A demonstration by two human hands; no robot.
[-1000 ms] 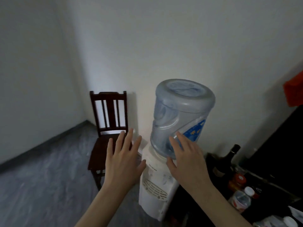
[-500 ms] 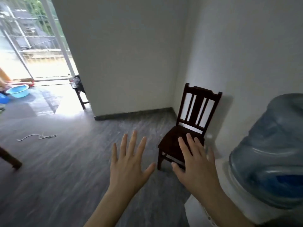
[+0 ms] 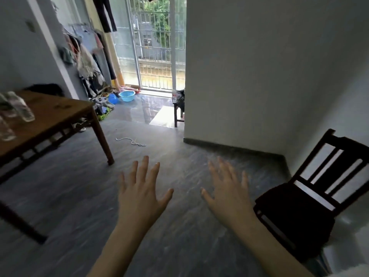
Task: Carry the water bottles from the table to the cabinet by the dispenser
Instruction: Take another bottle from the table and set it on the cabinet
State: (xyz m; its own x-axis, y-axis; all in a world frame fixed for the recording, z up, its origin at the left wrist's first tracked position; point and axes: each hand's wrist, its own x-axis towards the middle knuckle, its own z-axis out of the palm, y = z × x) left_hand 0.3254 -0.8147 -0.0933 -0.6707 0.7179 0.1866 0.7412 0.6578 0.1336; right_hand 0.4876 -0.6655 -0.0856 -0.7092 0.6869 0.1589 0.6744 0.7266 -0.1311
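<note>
Clear plastic water bottles (image 3: 19, 108) stand blurred on the brown wooden table (image 3: 54, 114) at the far left edge. My left hand (image 3: 140, 193) hovers over the grey floor with fingers spread and nothing in it. My right hand (image 3: 227, 192) is held out beside it, also spread and empty. Both hands are well to the right of the table and apart from it. The dispenser and the cabinet are out of view.
A dark wooden chair (image 3: 311, 200) stands at the right against the white wall. A white cord (image 3: 130, 141) lies on the floor ahead. Farther off are a blue basin (image 3: 127, 95), a small stool (image 3: 178, 108) with a bottle, hanging clothes and a barred balcony door.
The view has swung left, away from the dispenser and cabinet, past the chair, so the table with bottles now shows. Both hands stay spread and empty in front.
</note>
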